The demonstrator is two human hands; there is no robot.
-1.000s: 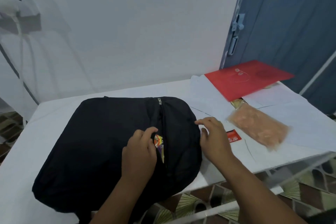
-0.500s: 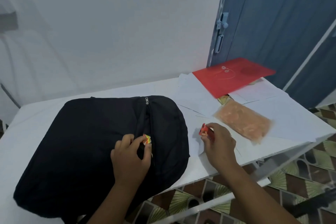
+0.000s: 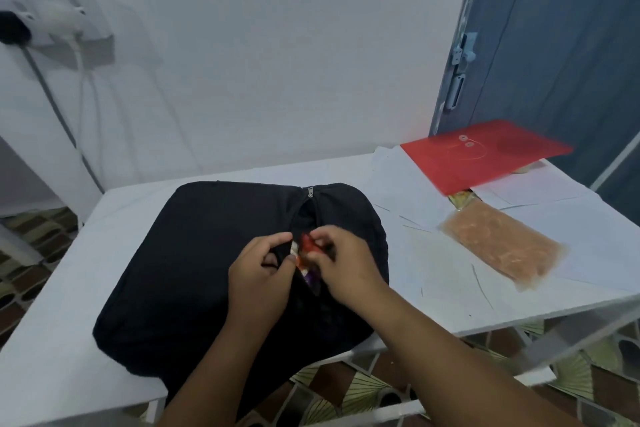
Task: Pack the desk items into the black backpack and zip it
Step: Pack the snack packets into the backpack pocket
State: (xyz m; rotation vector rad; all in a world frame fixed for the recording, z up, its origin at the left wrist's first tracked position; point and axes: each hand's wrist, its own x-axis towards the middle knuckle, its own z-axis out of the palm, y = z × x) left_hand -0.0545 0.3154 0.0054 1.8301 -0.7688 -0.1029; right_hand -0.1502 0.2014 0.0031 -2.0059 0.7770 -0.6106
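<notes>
My right hand pinches the light, stiff red card by its edge over the soft black backpack, whose slack opening my left hand grips apart.

Two bare forearms, no sleeves; left hand, right hand ungloved, ringless.

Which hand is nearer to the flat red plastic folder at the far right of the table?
The right hand. It pinches a small red packet at the black backpack opening, on the side facing the red folder. The left hand grips the opening's other edge, farther away.
</notes>
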